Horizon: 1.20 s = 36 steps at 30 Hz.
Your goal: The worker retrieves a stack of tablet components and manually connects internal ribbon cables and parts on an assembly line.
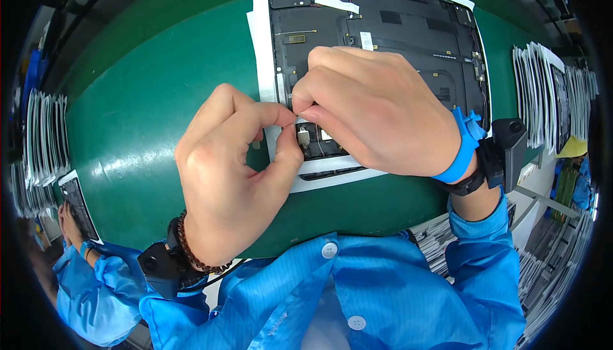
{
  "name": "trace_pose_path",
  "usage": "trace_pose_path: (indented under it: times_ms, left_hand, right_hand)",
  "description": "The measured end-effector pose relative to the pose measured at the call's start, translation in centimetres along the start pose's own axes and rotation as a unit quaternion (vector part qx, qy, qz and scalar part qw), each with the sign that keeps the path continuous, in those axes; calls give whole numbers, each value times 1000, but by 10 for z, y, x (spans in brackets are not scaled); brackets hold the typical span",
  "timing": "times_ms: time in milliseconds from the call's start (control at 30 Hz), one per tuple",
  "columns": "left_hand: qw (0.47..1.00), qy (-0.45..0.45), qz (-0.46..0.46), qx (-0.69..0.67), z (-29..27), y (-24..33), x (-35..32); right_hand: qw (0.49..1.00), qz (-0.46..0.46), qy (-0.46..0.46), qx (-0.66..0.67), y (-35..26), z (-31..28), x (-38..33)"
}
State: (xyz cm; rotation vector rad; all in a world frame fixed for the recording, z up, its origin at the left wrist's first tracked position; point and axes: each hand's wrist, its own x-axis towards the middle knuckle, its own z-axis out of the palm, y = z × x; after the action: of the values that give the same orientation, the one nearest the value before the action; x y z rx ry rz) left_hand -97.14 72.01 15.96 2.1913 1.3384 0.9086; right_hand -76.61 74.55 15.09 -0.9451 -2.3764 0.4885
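A black tablet housing (415, 37) with small parts, cables and contacts inside lies on white sheets (263, 50). Both hands meet over its near left corner. My left hand (233, 165) pinches with thumb and forefinger at the housing's left edge. Touching or nearly touching those fingertips, my right hand (383, 104) is also closed in a pinch. Whatever lies between the fingers is too small and covered to name. Just beside the left thumb sits a small silvery metal part (304, 136). A white strip (336, 4) crosses the housing's far left area.
The green tabletop (147, 107) spreads to the left. White sheets stand in stacks at the left (45, 139) and right (533, 88). At far left, a co-worker's hand (69, 223) touches another dark panel (80, 203). Black devices (507, 146) are strapped to my wrists.
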Motion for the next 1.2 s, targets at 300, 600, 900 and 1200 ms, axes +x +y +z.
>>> trace_pose_path:
  times_ms: [300, 600, 900, 1200]
  left_hand:
    - [998, -11, -55, -22, 2, 7, 1]
    - [997, -17, -67, -30, 1, 2, 3]
    - [994, -52, -79, -56, -2, 5, 6]
    - [995, -37, -84, -39, -9, 4, 4]
  right_hand:
    - [999, 6, 15, -28, -2, 4, 0]
    - [999, -1, 32, -41, 0, 8, 0]
    - [1000, 16, 8, -12, 0, 2, 1]
    - [997, 35, 18, 66, -3, -1, 3]
